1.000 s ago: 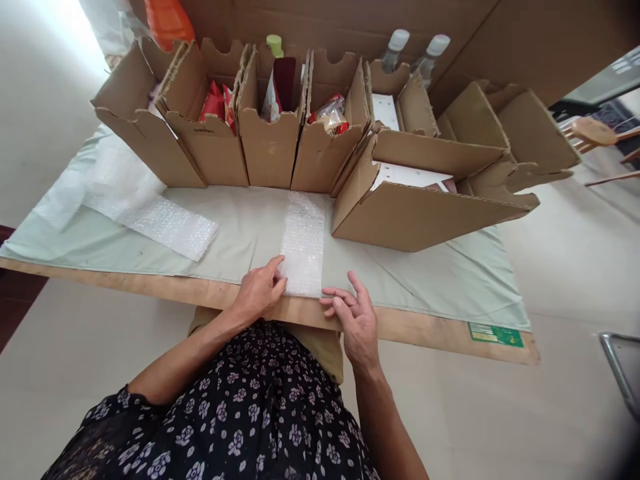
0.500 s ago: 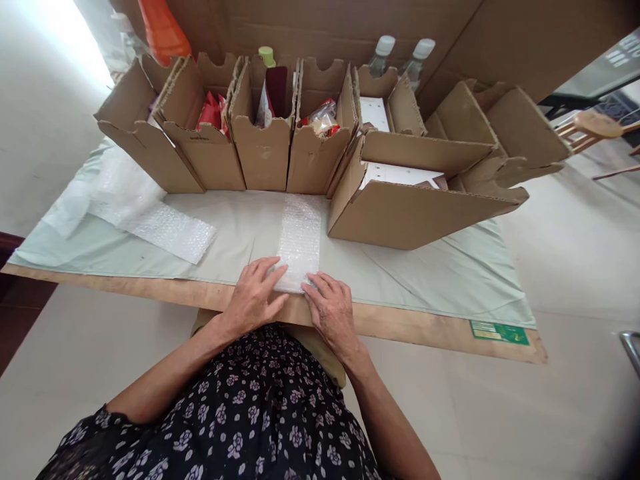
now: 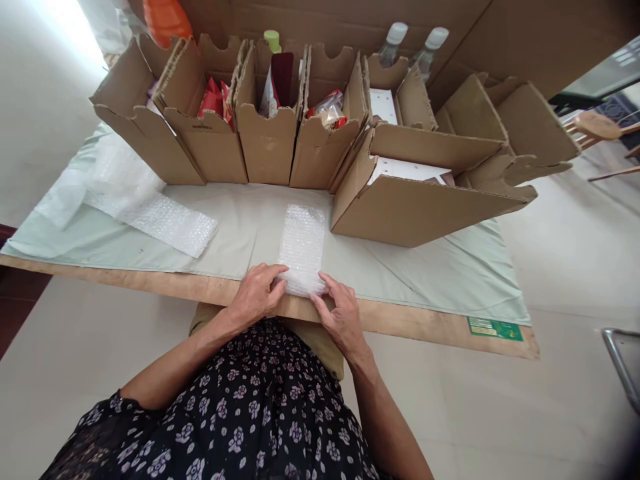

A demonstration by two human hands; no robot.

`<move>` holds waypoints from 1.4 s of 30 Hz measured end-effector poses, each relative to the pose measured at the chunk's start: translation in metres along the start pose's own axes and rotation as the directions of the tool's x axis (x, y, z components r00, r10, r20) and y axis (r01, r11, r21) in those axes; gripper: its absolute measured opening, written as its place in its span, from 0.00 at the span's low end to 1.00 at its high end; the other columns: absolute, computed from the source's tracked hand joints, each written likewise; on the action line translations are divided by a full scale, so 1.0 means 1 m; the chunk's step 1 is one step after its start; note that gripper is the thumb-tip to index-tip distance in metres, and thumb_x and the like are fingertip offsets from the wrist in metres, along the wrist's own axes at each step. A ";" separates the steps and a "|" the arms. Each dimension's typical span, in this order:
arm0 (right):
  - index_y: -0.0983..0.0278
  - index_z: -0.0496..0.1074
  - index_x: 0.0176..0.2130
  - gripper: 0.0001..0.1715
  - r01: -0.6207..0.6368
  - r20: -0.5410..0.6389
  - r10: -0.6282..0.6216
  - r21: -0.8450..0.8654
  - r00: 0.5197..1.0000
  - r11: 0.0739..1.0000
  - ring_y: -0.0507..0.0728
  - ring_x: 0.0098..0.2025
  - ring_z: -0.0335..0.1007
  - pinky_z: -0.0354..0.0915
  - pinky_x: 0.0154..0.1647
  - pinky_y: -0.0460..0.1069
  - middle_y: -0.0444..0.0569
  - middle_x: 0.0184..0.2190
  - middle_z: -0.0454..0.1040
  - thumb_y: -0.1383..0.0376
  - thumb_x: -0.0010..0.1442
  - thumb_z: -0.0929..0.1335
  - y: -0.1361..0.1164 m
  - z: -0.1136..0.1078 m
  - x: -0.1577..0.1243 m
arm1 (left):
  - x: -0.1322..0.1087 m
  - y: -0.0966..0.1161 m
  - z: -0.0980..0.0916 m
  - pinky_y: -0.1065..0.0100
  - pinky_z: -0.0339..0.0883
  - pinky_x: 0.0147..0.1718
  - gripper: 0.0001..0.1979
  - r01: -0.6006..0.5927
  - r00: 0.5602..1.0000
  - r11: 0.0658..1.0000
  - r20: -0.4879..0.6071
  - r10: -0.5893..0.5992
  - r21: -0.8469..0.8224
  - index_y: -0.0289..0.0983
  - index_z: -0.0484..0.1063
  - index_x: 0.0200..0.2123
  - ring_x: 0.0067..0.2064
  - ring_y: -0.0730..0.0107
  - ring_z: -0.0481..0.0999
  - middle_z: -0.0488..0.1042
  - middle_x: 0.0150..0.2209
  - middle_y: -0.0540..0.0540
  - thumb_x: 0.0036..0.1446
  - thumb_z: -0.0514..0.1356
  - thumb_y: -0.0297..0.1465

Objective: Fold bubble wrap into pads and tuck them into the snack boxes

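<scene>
A narrow strip of clear bubble wrap [image 3: 302,243] lies flat on the cloth, its near end close to the table's front edge. My left hand [image 3: 259,292] grips the near left corner between thumb and fingers. At the near right corner, the thumb and index finger of my right hand [image 3: 341,310] pinch the same strip. The near end looks thicker and whiter than the far part; whether anything lies inside cannot be made out. A longer piece of bubble wrap [image 3: 165,223] spreads loosely on the cloth to the left.
Several cardboard bins [image 3: 267,150] line the back, holding red packets [image 3: 214,100] and white sheets. One long cardboard bin [image 3: 425,210] juts forward at the right. Behind stand capped bottles [image 3: 393,43] and an orange container [image 3: 167,23]. A pale green cloth [image 3: 400,273] covers the wooden-edged table.
The strip's far end has come nearer to me, away from the bins. Both hands have closed on its near corners, and the view has shifted slightly.
</scene>
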State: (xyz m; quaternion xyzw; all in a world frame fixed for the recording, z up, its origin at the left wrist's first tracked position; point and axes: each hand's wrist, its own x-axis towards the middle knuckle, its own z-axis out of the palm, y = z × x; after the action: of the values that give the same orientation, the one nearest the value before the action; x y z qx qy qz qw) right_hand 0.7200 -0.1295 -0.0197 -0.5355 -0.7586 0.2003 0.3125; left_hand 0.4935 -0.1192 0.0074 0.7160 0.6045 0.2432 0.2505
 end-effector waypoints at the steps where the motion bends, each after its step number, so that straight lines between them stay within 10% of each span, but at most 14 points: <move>1: 0.61 0.70 0.62 0.23 0.003 -0.045 -0.004 -0.019 0.999 1.000 0.60 0.41 0.76 0.69 0.50 0.58 0.50 0.38 0.81 0.58 0.70 0.67 0.000 0.001 0.000 | 0.001 0.000 0.002 0.56 0.73 0.46 0.14 -0.006 1.000 0.999 -0.020 0.007 0.044 0.37 0.79 0.51 0.42 0.58 0.79 0.83 0.40 0.42 0.63 0.59 0.28; 5: 0.58 0.72 0.60 0.22 0.078 -0.182 -0.111 -0.177 0.977 0.981 0.64 0.53 0.75 0.66 0.55 0.60 0.55 0.49 0.81 0.60 0.69 0.69 -0.008 -0.002 -0.001 | 0.005 -0.003 0.010 0.55 0.72 0.47 0.13 -0.015 0.999 0.986 -0.028 0.020 0.168 0.37 0.79 0.50 0.43 0.55 0.78 0.83 0.39 0.42 0.63 0.60 0.28; 9: 0.57 0.76 0.55 0.16 0.252 -0.006 -0.261 -0.239 0.965 0.938 0.66 0.65 0.68 0.61 0.62 0.63 0.53 0.59 0.78 0.67 0.69 0.68 -0.012 -0.005 0.004 | 0.003 -0.004 0.010 0.55 0.72 0.48 0.15 -0.022 0.997 0.976 -0.067 0.037 0.218 0.37 0.76 0.54 0.46 0.55 0.78 0.81 0.43 0.40 0.65 0.59 0.29; 16: 0.59 0.78 0.52 0.14 0.186 0.064 -0.183 -0.030 0.981 0.982 0.61 0.52 0.77 0.67 0.56 0.59 0.50 0.45 0.84 0.63 0.73 0.64 -0.004 -0.004 0.013 | -0.012 -0.004 -0.005 0.53 0.69 0.52 0.12 -0.230 0.972 0.971 -0.029 0.232 0.071 0.39 0.77 0.52 0.51 0.56 0.77 0.81 0.48 0.41 0.68 0.57 0.31; 24: 0.61 0.74 0.58 0.19 0.219 -0.031 -0.229 -0.189 0.973 0.957 0.65 0.60 0.72 0.65 0.58 0.61 0.56 0.58 0.78 0.59 0.70 0.68 0.000 0.000 0.014 | 0.019 -0.012 0.010 0.55 0.71 0.50 0.15 -0.053 0.994 0.982 -0.082 0.069 0.181 0.39 0.76 0.54 0.48 0.56 0.77 0.80 0.46 0.41 0.66 0.59 0.30; 31: 0.59 0.77 0.53 0.14 0.192 0.021 -0.190 -0.098 0.981 0.977 0.62 0.55 0.75 0.66 0.58 0.60 0.52 0.48 0.83 0.62 0.72 0.66 -0.002 -0.005 0.013 | -0.007 -0.010 -0.002 0.50 0.69 0.57 0.15 -0.323 0.945 0.946 -0.037 0.324 0.032 0.38 0.75 0.55 0.56 0.54 0.75 0.79 0.52 0.39 0.67 0.60 0.32; 42: 0.60 0.74 0.57 0.17 0.223 0.001 -0.230 -0.252 0.973 0.942 0.66 0.59 0.72 0.64 0.58 0.61 0.55 0.56 0.78 0.62 0.69 0.69 0.002 0.007 0.022 | 0.032 -0.009 0.011 0.52 0.71 0.49 0.16 -0.053 0.982 0.986 -0.172 0.080 0.160 0.34 0.76 0.54 0.47 0.53 0.76 0.79 0.45 0.37 0.65 0.61 0.34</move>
State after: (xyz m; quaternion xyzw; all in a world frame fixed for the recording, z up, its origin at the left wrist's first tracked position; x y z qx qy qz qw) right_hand 0.7115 -0.1083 -0.0198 -0.4827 -0.8299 0.0580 0.2738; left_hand 0.4984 -0.0870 -0.0053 0.7285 0.6173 0.2668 0.1307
